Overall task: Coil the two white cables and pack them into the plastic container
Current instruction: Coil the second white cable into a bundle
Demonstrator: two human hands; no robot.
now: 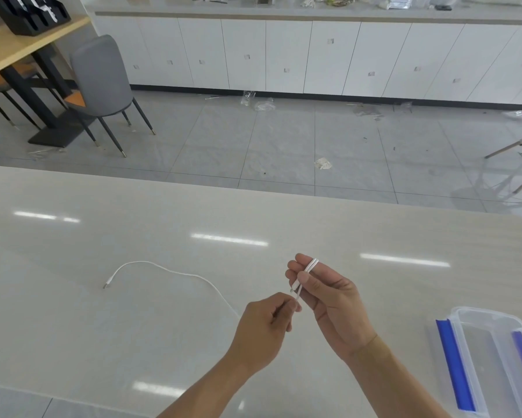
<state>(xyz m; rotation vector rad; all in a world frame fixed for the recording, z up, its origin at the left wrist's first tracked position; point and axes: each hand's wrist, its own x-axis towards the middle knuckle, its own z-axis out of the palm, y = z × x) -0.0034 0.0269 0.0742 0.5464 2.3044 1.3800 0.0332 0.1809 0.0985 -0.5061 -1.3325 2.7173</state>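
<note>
One white cable [175, 271] trails across the pale table; its free plug lies at the left and the rest curves right toward my hands. My right hand [329, 300] holds a small loop of this cable, wrapped over its fingertips and pinched under the thumb. My left hand [265, 324] pinches the cable just below that loop. The clear plastic container [495, 366] with blue clips stands open at the lower right, and nothing shows inside it. I see only this one white cable.
The pale table [133, 327] ends at a far edge, with grey tiled floor beyond. A grey chair [103, 82] and a wooden table stand far left. White cabinets line the back wall, with scraps of litter on the floor.
</note>
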